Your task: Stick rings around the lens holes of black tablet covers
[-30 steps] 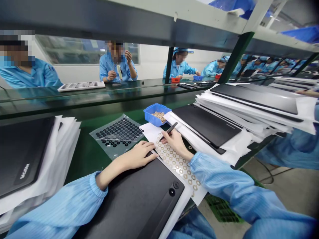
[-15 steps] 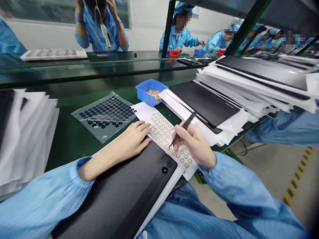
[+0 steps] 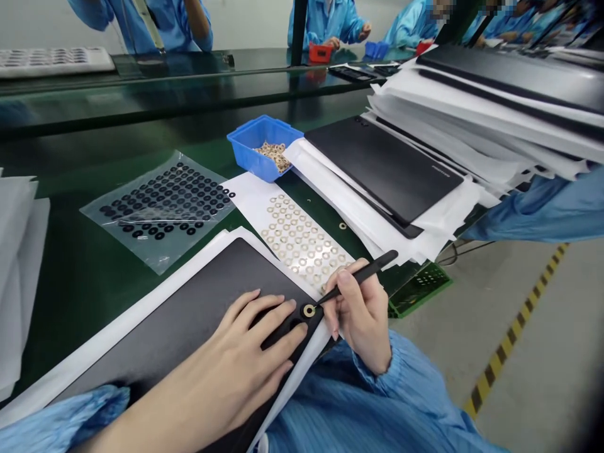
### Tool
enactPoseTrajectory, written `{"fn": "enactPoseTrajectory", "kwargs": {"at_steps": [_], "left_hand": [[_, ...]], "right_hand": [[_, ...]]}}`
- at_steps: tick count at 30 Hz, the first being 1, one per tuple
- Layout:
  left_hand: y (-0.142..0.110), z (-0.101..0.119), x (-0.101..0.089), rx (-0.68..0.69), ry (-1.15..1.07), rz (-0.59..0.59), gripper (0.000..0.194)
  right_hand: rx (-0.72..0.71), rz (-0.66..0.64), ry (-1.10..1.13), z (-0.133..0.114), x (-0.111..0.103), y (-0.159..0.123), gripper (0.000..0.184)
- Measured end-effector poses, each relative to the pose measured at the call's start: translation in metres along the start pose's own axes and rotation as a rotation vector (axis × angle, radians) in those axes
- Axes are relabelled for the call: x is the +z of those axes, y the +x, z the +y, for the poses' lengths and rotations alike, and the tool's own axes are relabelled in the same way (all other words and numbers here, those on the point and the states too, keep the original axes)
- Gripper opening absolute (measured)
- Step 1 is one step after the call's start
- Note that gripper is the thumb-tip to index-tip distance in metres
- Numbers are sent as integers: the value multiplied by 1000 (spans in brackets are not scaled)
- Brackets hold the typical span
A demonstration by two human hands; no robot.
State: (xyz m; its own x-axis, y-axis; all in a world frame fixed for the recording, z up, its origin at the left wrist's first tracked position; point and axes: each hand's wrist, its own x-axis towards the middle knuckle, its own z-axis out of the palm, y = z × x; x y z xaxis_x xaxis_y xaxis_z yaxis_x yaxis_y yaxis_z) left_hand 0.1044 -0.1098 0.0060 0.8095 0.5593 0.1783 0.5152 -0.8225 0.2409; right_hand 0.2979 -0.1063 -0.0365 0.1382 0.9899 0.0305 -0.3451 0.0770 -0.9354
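Note:
My right hand point(image 3: 361, 308) grips black tweezers point(image 3: 361, 275), their tip at a gold-coloured ring point(image 3: 309, 311) over a round camera hole near the corner of a black back panel point(image 3: 189, 314). Whether the ring rests on the panel or is still pinched, I cannot tell. Spread flat across the panel, my left hand point(image 3: 255, 352) has its fingertips just left of the ring and partly covers the second round hole. Under the panel lies white sheeting. Beyond it, a white sheet point(image 3: 248, 194) carries rows of similar gold-coloured rings point(image 3: 302, 242).
A blue bin point(image 3: 255, 160) holds many small rings. Left of it, a clear film point(image 3: 160, 251) bears black discs. One loose ring point(image 3: 343, 226) lies on the green table point(image 3: 117, 138). Panels interleaved with white sheets point(image 3: 472, 145) are stacked right. Co-workers in blue sit across the table.
My right hand has brought the tweezers from the ring sheet to the panel's corner, where a gold-coloured ring now shows. My left hand has slid toward that corner. The view has tilted down.

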Motion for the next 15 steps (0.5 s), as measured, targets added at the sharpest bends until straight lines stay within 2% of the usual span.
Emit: {"fn": "enactPoseTrajectory", "kwargs": {"at_steps": [15], "left_hand": [[0,1,-1,2,21,-25,38]], "right_hand": [[-11,-21,-47,0,0,-3,20]]}}
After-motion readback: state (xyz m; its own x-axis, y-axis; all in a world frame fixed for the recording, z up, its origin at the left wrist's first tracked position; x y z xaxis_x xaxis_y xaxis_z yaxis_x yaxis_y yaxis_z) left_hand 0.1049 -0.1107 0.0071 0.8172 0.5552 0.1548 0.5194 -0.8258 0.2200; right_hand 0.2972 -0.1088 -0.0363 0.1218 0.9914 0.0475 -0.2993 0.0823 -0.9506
